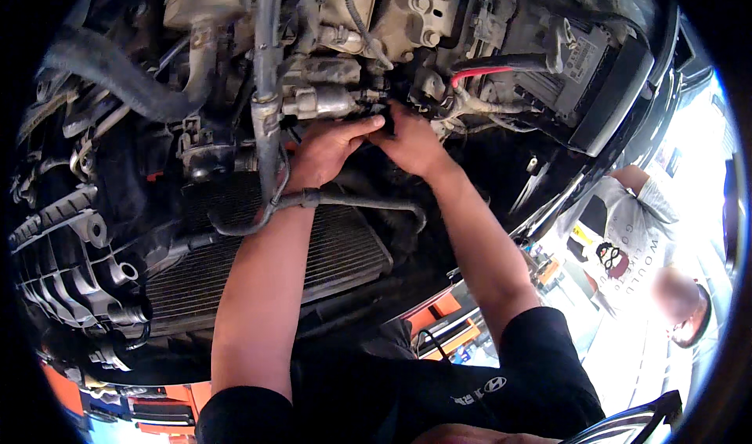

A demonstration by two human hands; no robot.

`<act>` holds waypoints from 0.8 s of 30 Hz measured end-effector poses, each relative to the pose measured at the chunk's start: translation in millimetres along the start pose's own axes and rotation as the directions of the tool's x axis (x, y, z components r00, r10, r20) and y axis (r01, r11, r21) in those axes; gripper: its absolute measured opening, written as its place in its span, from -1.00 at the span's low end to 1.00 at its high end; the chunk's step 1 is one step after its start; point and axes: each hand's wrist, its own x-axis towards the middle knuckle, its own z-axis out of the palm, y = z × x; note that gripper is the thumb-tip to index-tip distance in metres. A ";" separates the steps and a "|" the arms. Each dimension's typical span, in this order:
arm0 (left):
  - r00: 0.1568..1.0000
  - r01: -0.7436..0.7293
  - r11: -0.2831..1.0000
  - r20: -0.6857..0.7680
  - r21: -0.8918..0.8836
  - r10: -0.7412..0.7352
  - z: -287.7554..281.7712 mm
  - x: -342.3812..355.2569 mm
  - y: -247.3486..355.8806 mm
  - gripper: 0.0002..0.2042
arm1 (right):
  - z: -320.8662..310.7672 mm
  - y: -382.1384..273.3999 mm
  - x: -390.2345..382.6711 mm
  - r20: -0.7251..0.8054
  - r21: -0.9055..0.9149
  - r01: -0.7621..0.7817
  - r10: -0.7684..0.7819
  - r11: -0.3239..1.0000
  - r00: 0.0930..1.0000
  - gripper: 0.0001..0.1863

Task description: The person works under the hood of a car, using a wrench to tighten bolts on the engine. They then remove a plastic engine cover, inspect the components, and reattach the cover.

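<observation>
My left hand (333, 144) reaches into the engine from below, just under a silver cylindrical starter-like unit (323, 101). Its thumb points right across the gap toward the other hand, while the remaining fingers are hidden. Close beside it, my right hand (413, 140) has its index finger raised and bent among dark wiring (403, 108) at the unit's end. Those fingers are closed on something too small and shadowed to make out. Right of it, pale taped wires (470, 105) and a cable with a red sleeve (479, 74) run through the bay.
A grey pipe (268, 68) hangs in front of the left forearm, with a black hose (356, 201) crossing that arm. Behind lies a finned radiator (337, 260). Ribbed black plastic (78, 256) fills the left. A person in a grey shirt (627, 232) is at right, near orange cabinets (439, 315).
</observation>
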 end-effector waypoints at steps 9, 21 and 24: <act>0.997 0.018 0.999 0.080 0.039 -0.021 -2.9 1.6 3.2 -0.50 | 11.9 -20.6 1.8 -0.133 -0.149 -0.103 0.083 0.983 0.988 -0.48; 0.995 -0.051 0.980 0.099 0.190 0.033 -1.7 1.8 0.0 -0.48 | -2.8 10.7 17.5 0.129 0.130 -0.066 0.049 0.989 0.990 -0.40; 0.996 -0.084 0.921 0.069 0.381 0.063 -8.9 4.9 -0.4 -0.52 | -11.5 6.7 21.7 0.235 0.178 -0.135 0.091 0.975 0.968 -0.43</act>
